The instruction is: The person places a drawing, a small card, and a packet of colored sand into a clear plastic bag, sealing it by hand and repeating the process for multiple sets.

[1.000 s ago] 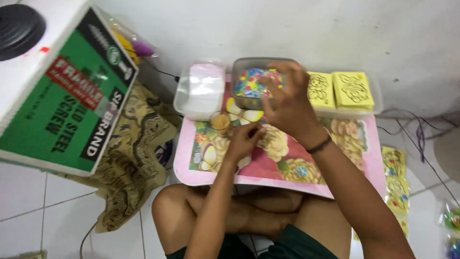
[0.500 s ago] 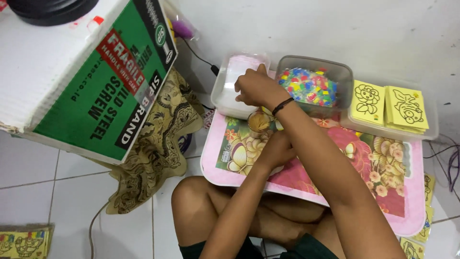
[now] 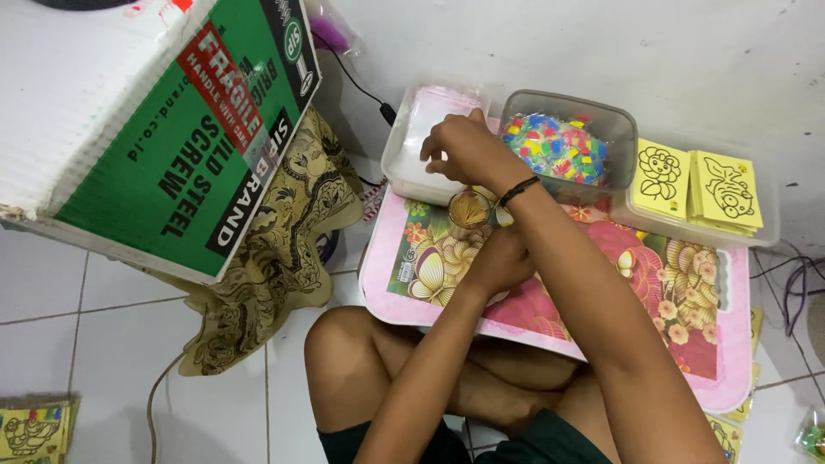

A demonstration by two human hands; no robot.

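Observation:
My right hand, with a black band on the wrist, reaches across to a white rectangular tub at the back left of a pink floral lap table. Its fingers curl over the tub's pale contents; whether they pinch anything is hidden. My left hand rests on the table against a small round jar of thin yellow sticks. My right forearm covers its fingertips. A clear tub of small multicoloured pieces stands right of the white tub.
A clear tray with yellow picture cards sits at the back right. A large green and white cardboard box on patterned cloth stands to the left. Cables lie on the tiled floor at right; my crossed legs are under the table.
My right hand has moved left, from the tub of coloured pieces to the white tub. My left hand has stayed by the small jar.

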